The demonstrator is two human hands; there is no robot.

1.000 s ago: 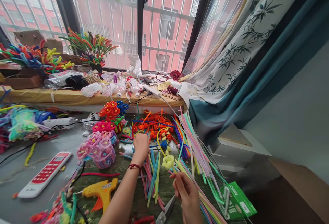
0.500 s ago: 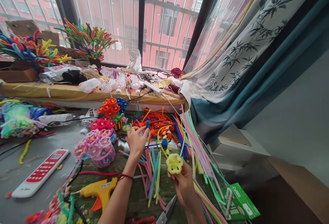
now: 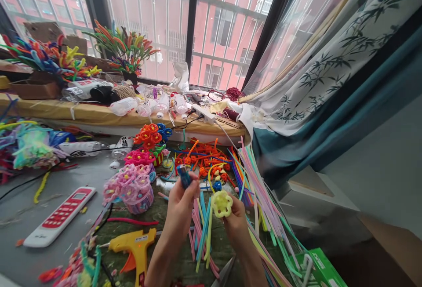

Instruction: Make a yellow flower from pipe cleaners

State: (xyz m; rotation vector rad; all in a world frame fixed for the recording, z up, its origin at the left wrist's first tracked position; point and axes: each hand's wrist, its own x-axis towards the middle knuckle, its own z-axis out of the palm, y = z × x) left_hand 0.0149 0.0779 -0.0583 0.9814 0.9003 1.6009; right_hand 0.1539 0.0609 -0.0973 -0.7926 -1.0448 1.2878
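Note:
My left hand (image 3: 180, 201) is closed around a blue lighter (image 3: 183, 176), whose metal top points up and away. In my right hand (image 3: 236, 219) is a pale yellow pipe-cleaner flower (image 3: 221, 204) with looped petals, facing me. The lighter and the flower are apart, side by side above the table. Below them lie cut pink, blue and yellow pipe cleaners (image 3: 205, 230). Scissors (image 3: 226, 271) lie partly hidden by my right forearm. Left of my left forearm rests a yellow glue gun (image 3: 135, 249).
Pink pipe-cleaner flowers in a pot (image 3: 132, 186) stand left of my hands. Orange pieces (image 3: 201, 155) lie behind, and long pastel stems (image 3: 263, 194) to the right. A white remote (image 3: 61, 216) is far left; a green box (image 3: 321, 269) sits at front right.
My left hand has taken up the blue lighter and drawn it back, nearer the flower. My right hand still holds the flower. The whole view has shifted slightly.

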